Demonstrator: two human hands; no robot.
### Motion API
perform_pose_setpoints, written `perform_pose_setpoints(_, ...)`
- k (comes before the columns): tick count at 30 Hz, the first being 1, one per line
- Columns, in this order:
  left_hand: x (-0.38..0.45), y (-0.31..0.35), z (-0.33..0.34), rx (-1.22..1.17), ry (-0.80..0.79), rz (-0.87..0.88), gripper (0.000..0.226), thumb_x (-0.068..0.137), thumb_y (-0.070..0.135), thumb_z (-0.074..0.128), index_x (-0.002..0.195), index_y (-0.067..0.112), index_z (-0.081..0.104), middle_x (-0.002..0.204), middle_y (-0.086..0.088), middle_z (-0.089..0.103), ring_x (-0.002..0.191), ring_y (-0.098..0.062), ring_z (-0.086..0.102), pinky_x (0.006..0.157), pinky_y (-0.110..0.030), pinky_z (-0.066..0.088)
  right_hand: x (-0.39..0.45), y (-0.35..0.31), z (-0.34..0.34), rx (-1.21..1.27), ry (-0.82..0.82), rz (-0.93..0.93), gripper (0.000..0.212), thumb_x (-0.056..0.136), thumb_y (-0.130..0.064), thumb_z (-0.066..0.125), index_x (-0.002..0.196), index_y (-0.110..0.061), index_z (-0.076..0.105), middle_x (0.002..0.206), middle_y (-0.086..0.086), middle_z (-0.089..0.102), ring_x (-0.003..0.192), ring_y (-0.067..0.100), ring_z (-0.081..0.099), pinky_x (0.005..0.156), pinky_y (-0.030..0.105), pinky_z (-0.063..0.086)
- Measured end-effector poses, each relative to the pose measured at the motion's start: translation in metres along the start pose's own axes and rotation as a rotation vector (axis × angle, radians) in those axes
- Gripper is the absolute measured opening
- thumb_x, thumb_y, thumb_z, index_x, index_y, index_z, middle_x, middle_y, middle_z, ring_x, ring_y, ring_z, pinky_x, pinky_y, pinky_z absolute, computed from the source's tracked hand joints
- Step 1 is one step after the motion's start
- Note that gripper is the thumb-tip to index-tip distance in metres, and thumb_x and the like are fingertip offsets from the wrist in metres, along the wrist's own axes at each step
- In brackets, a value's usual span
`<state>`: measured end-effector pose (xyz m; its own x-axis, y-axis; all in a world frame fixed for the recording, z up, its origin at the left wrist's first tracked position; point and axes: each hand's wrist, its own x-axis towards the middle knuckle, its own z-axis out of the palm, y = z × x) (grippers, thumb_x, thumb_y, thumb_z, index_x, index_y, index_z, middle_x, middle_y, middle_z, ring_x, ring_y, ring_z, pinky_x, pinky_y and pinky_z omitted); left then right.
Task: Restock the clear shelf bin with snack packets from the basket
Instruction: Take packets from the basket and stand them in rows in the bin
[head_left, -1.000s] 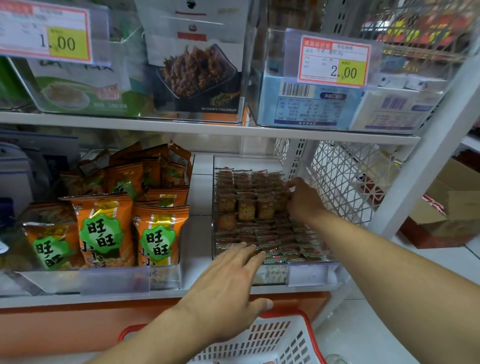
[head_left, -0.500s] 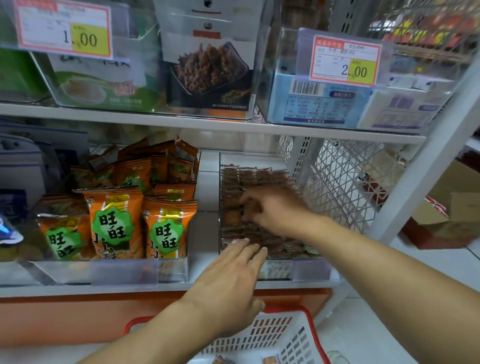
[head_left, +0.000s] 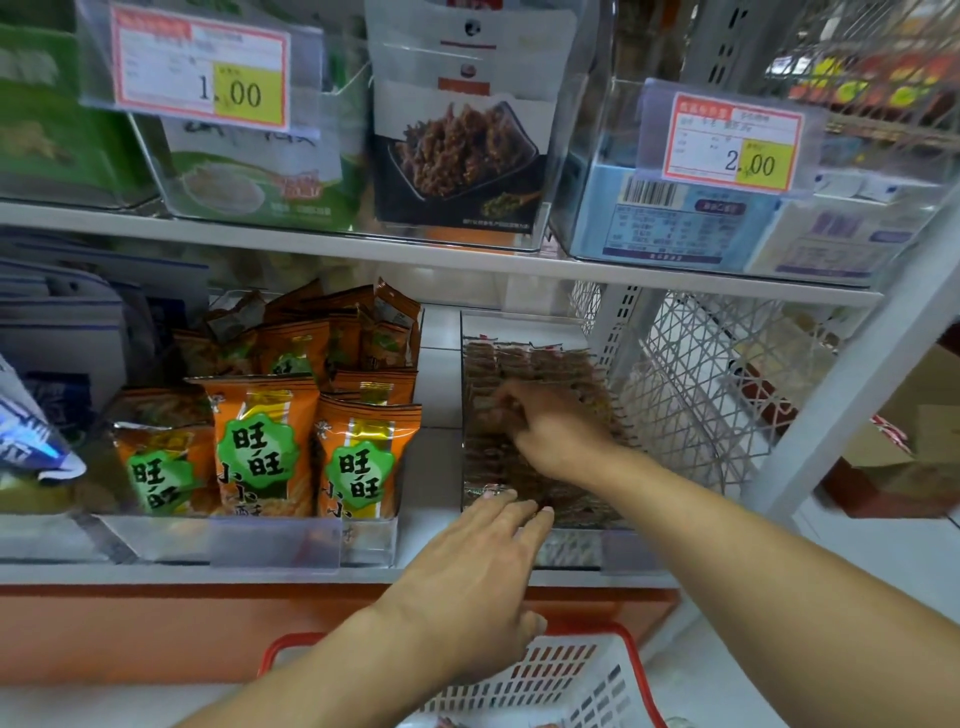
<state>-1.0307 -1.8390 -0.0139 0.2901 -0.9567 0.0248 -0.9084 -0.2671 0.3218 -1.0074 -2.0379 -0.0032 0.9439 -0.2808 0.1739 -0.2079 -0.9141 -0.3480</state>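
Right hand (head_left: 556, 431): a second ago it sat at the far right wall of the clear bin (head_left: 618, 545), right of centre in the frame; since then it has swept left across the rows, and its fingers now lie curled down onto the snack packets (head_left: 524, 364) in the middle. It is blurred, so I cannot tell whether it pinches one or only presses.
Left hand (head_left: 467, 582): hardly moved; released and flat, fingers straight, tips touching the packets at the bin's front edge, lower centre.
What that means: to my eye this is tidying, not loading. The packets already dropped in are being levelled and squared so the rows sit even.
Packets: small, flat, brown and red, packed in tight rows that fill the bin nearly front to back.
Basket (head_left: 597, 680): red-rimmed, white mesh, at the bottom edge below the shelf; little of its inside shows, so what remains is unclear.
Neighbours: orange bags (head_left: 260, 452) left of the bin.
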Motion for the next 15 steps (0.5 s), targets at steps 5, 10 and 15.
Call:
perform_pose_setpoints(5,0.000,0.002,-0.001,0.010,-0.017,-0.006,0.092,0.097,0.047,0.059,0.164,0.022,0.002,0.171,0.000,0.008,0.157,-0.015,-0.001,0.115,-0.023,-0.011,0.006,-0.006,0.003,0.020,0.045,0.133,0.019,0.100,-0.034,0.056,0.115,-0.035,0.045,0.071,-0.009,0.059,0.061,0.010,0.057,0.048,0.029,0.033)
perform_pose_setpoints(10,0.000,0.001,0.000,0.026,-0.014,-0.007,0.093,0.096,0.048,0.061,0.164,0.021,0.004,0.171,0.000,0.009,0.157,-0.016,0.000,0.115,-0.023,-0.010,0.003,-0.009,0.011,0.008,0.138,0.182,0.021,0.097,-0.023,0.056,0.097,-0.039,0.043,0.077,-0.011,0.063,0.066,0.011,0.059,0.050,0.030,0.038)
perform_pose_setpoints(15,-0.004,0.005,-0.003,0.016,0.020,0.002,0.092,0.095,0.044,0.063,0.164,0.019,0.007,0.171,0.000,0.012,0.156,-0.016,0.001,0.114,-0.021,-0.012,-0.014,-0.021,0.001,0.060,0.223,0.201,0.018,0.091,-0.020,0.060,0.093,-0.036,0.053,0.087,-0.011,0.069,0.084,0.017,0.066,0.074,0.037,0.054)
